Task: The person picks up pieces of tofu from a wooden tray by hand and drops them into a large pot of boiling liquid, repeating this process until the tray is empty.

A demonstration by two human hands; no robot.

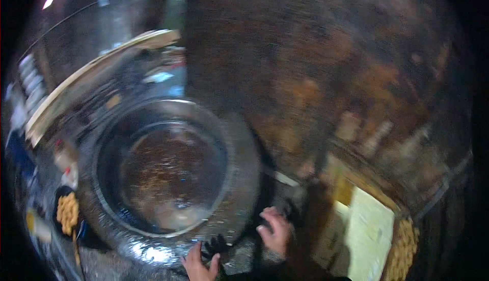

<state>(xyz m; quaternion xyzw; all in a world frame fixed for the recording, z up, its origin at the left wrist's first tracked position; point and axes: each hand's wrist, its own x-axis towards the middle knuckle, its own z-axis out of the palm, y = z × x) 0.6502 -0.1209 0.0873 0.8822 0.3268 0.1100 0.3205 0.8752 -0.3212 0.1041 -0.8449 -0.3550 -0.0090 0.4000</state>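
Note:
A large round vat (230, 153) of dark, bubbly liquid fills the centre left, set in a wet, shiny surround. My left hand (200, 265) reaches in at the bottom edge, just below the vat's near rim, fingers apart and holding nothing visible. To its right, beside the vat's surround, is my right hand (275, 233), slightly blurred, with its fingers spread and nothing seen in them. A hand-shaped shadow falls on the surround by my left hand. At the left, a dark ladle or strainer (77, 253) carries brown fried-looking pieces (67, 212).
On the right lies a pale yellowish sheet or slab (370, 232), with a heap of light brown pieces (402, 248) beside it. A long wooden board (97, 69) curves behind the vat. Red-capped bottles (66, 161) stand at the left. A stained dark wall (316, 62) rises behind.

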